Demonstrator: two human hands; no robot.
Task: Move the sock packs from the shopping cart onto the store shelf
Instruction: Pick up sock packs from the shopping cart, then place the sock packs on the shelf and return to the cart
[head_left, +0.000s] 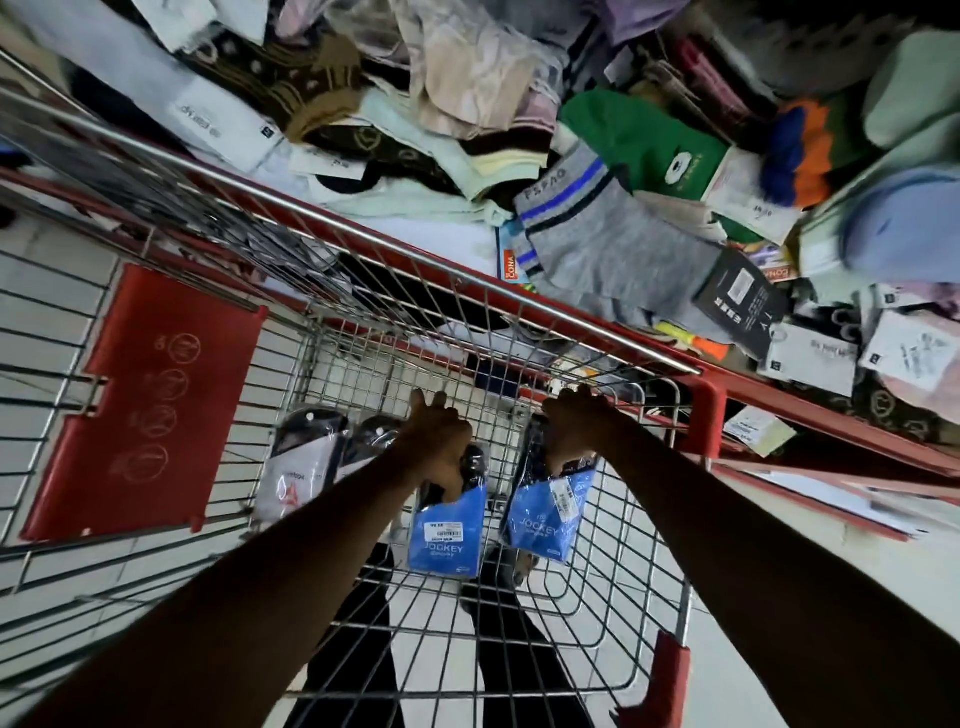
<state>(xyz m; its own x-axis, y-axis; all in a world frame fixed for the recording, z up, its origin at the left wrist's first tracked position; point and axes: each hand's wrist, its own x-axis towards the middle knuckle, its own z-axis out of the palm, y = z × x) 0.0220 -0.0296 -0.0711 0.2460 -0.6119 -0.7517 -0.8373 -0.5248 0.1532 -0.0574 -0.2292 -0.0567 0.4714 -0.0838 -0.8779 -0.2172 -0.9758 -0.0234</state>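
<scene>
Both my arms reach down into the wire shopping cart (561, 592). My left hand (439, 441) grips the dark top of a sock pack with a blue Jockey card (448, 540). My right hand (576, 426) grips a second blue Jockey sock pack (545, 514) just to the right. Two more packs lie on the cart floor to the left: a white and black one (301, 467) and a dark one (371, 441) partly hidden behind my left forearm. The store shelf (753, 384), red-edged, runs across the upper right beyond the cart.
The shelf is heaped with loose socks and packs, among them a grey sock with blue stripes (597, 244), a green pack (649, 145) and a black card (740, 301). The cart's red child-seat flap (145, 405) stands at left. A lower red shelf edge (831, 493) sits at right.
</scene>
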